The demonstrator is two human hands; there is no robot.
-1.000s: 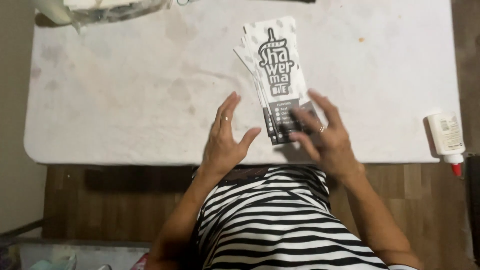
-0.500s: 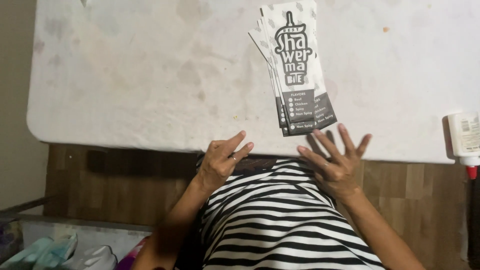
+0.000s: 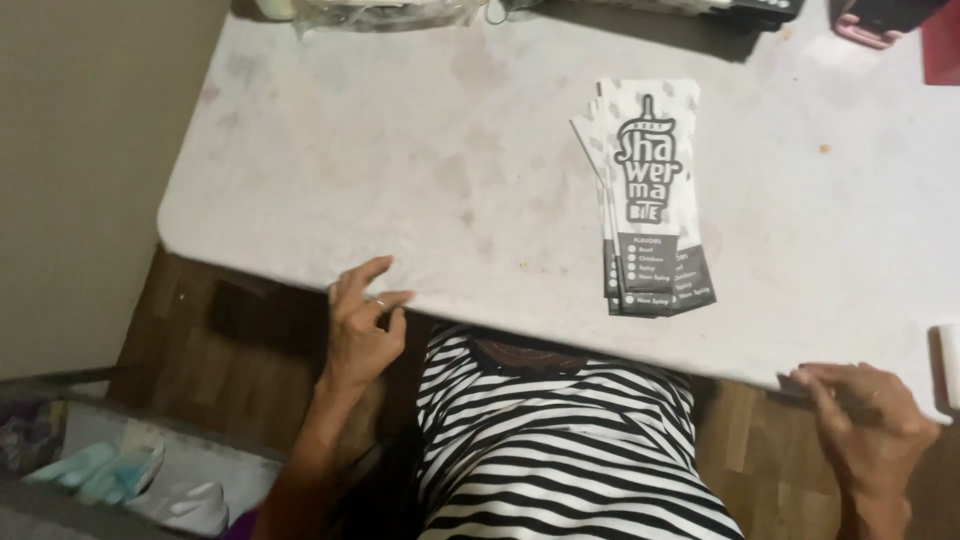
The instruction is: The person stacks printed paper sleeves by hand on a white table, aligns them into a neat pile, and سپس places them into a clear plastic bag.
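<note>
A fanned stack of narrow black-and-white printed paper sleeves (image 3: 652,200) lies on the white table (image 3: 400,170), right of centre, with no hand on it. My left hand (image 3: 362,325) rests at the table's front edge, its fingers loosely bent and its fingertips touching the rim. My right hand (image 3: 868,418) is lower and far to the right, just below the front edge, with its fingertips against the rim. Neither hand holds anything. My black-and-white striped top (image 3: 560,450) fills the space between them.
A white bottle (image 3: 946,362) pokes in at the right edge. At the table's far side lie a clear plastic bag (image 3: 385,12), a dark object (image 3: 745,10) and a pink thing (image 3: 872,28). A bin with cloths (image 3: 120,472) stands on the floor at lower left.
Both hands have drawn back off the sleeves to the table's front edge and spread apart, the right one far to the right. The view has shifted left and back.
</note>
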